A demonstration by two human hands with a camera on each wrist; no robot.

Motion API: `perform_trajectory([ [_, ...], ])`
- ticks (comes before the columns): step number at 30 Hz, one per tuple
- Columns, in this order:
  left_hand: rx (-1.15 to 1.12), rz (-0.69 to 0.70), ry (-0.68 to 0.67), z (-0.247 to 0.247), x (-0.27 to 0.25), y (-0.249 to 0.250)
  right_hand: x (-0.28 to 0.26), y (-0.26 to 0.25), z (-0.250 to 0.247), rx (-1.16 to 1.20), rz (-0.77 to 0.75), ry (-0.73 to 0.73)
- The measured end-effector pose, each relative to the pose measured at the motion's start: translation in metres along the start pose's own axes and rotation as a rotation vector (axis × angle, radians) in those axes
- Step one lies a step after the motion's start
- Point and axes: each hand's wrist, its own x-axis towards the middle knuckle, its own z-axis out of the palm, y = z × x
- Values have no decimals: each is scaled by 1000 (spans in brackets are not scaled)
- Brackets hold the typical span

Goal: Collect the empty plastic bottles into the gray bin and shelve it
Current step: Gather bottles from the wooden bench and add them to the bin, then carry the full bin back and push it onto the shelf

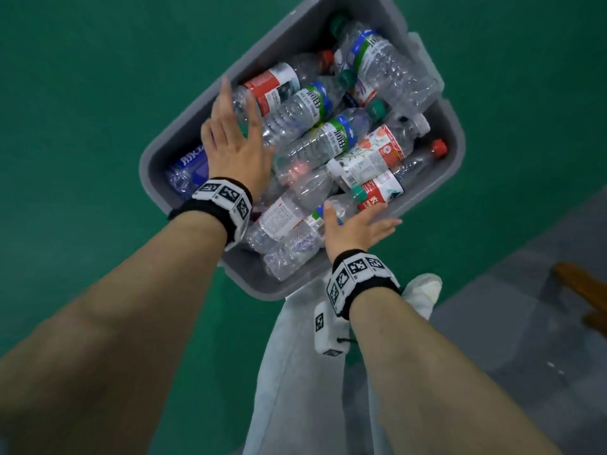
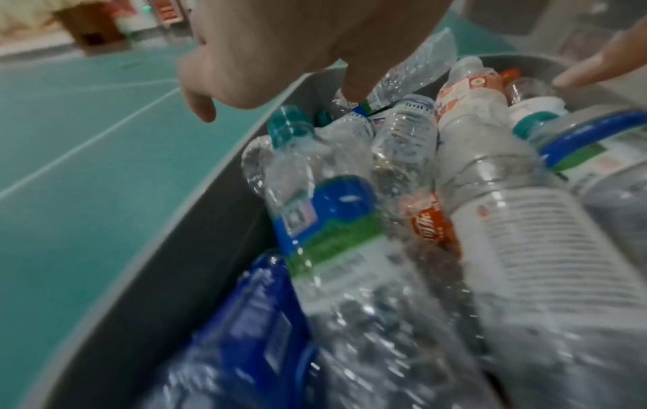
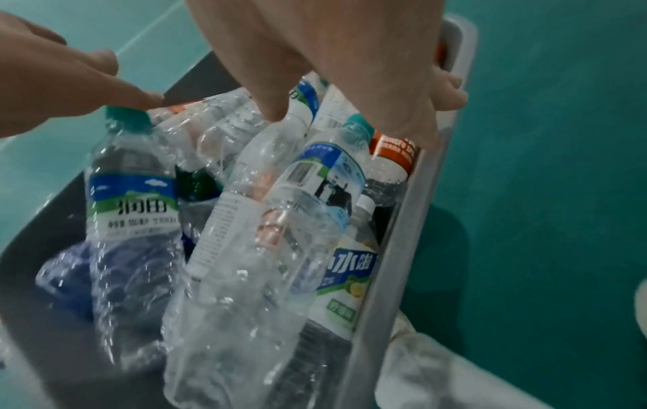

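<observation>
The fingers point(image 1: 226, 96) of the left hand point(image 1: 235, 142) are straight and spread wide over the pile, holding nothing; from the left wrist view they seem to hover just above or brush the top bottles, and whether they actually press cannot be told. The right hand point(image 1: 356, 226) is likewise open, its fingers point(image 1: 387, 222) stretched out along the near right rim of the gray bin point(image 1: 458, 149), gripping nothing; the right wrist view shows their tips just beside or on that rim. Directly beneath both hands lie the bottles point(image 1: 315, 139), a mixed heap of clear crushed ones with blue-green, red and white labels, piled up to about the rim and all inside the bin walls as far as can be seen. The bin sits on the green floor point(image 1: 82, 126), just ahead of the person's light trouser leg point(image 1: 295, 372) and white shoe point(image 1: 423, 290). No loose bottle shows on the floor in any view, so collecting looks finished or nearly so. What remains, by my reading, is the second half: taking hold of the bin by its rim, lifting it and setting it on a shelf. No shelf is visible here, and the bin is not yet gripped.
</observation>
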Motion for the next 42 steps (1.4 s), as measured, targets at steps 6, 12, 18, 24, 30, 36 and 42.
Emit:
perform_trajectory([
  [6,206,104,-64,-14,46,-11,13,-6,7,313,292,10],
  [12,409,195,-259,-12,83,-29,33,-8,13,462,448,77],
  [18,316,82,-256,-4,90,-26,40,-5,11,520,482,120],
  [24,218,-75,-217,5,95,-16,39,10,15,563,429,141],
  [30,99,-203,-154,-6,105,-1,40,22,12,470,417,137],
  [36,60,-193,-90,-28,97,24,44,31,-27,414,330,196],
  [42,-14,-172,-75,-74,69,91,44,41,-120,373,297,220],
])
